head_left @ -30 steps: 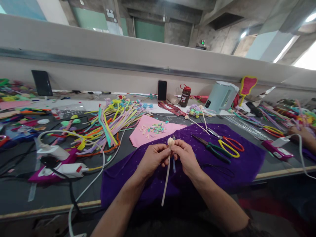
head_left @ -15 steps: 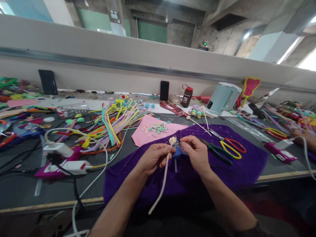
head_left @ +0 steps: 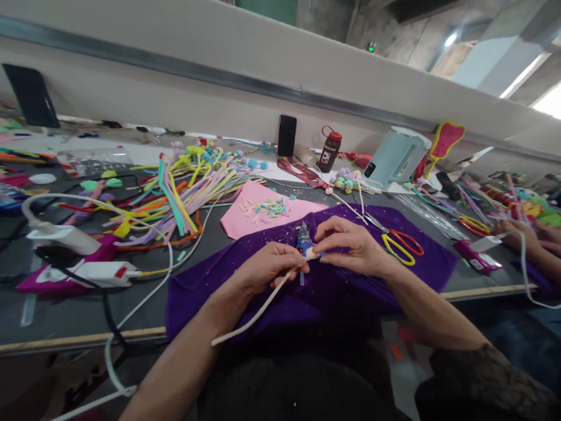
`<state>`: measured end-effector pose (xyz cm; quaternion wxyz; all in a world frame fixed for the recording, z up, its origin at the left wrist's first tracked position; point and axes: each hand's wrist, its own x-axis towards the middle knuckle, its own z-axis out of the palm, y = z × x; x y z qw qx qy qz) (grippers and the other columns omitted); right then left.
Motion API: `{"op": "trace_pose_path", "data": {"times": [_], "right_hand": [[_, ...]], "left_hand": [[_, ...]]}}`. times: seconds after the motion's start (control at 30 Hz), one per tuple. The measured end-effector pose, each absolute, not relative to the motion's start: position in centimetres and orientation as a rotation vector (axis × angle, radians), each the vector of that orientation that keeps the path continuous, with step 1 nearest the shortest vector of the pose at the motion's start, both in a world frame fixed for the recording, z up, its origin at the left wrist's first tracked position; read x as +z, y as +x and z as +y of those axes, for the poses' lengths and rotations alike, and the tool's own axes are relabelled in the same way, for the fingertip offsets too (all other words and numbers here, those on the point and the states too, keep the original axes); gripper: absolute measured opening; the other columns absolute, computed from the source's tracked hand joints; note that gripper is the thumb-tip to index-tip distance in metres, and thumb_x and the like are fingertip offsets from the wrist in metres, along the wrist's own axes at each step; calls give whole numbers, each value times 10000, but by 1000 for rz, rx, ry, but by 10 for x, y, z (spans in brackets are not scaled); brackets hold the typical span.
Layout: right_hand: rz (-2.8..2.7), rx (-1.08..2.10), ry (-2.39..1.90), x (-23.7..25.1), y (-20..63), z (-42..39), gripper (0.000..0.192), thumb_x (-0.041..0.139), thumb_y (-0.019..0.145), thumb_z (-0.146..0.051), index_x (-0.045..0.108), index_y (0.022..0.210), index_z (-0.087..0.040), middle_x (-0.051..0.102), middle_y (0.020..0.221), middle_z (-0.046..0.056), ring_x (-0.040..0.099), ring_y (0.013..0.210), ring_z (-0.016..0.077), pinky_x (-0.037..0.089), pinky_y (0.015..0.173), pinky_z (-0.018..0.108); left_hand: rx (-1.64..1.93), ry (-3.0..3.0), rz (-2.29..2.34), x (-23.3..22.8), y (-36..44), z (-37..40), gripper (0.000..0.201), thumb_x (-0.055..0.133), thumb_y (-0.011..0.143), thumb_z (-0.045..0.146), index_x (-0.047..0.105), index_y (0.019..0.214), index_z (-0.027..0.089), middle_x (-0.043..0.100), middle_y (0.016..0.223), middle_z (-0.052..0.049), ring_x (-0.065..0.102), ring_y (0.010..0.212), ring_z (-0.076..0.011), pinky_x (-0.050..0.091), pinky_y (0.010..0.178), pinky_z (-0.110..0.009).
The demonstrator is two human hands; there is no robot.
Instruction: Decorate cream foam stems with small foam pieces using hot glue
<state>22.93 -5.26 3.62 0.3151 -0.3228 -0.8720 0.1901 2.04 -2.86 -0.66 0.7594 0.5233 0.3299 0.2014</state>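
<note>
My left hand (head_left: 283, 263) is closed in a pinch on the stem of a cream pipe-cleaner flower (head_left: 254, 318), whose long end trails down toward me. Its small cream head (head_left: 311, 253) sits between my two hands. The bent fingers of my right hand (head_left: 350, 248) close on the head from the right. Just behind lies a blue glue gun (head_left: 303, 235), partly hidden by my fingers, with a clear stick (head_left: 302, 278) at its back. Under everything is a purple cloth (head_left: 197, 298) dotted with light bits.
A pink sheet (head_left: 234, 216) carries small pastel pieces. Scissors (head_left: 398, 242) lie to the right. Piled pipe cleaners (head_left: 188, 204) and a power strip (head_left: 48, 275) with cables are at left. Behind stand a phone (head_left: 286, 135), a bottle (head_left: 329, 152) and a kettle (head_left: 397, 156). Another person's hand (head_left: 519, 237) shows far right.
My view has tipped downward. The flower head has tilted from upright to pointing right, its stem swinging left. My right hand has come onto the head and now covers the green-handled pliers.
</note>
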Motion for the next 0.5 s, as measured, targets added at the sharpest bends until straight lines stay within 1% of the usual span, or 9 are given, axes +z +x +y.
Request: {"op": "trace_pose_path", "data": {"times": [0.17,0.3,0.5], "right_hand": [[-2419,435,-810,39,225,-49,151,604,760,-237,680,890,-236,567,960,62,534,890,165,448,774,313],[-2429,445,-815,40,222,-49,112,597,762,-232,682,834,-237,575,950,54,538,881,165,446,775,315],[-2439,461,-828,40,219,-49,123,553,791,-208,661,850,-208,576,933,60,542,872,158,448,779,316]], "left_hand": [[416,1195,705,-7,21,-30,199,581,695,303,649,663,119,465,425,30,270,282,-16,139,308,-173],[422,1236,692,-7,20,-30,204,572,701,316,653,677,130,471,436,32,277,287,-19,147,313,-179],[427,1261,719,-7,20,-31,183,570,695,295,658,679,135,474,438,35,286,295,-22,155,318,-181]]}}
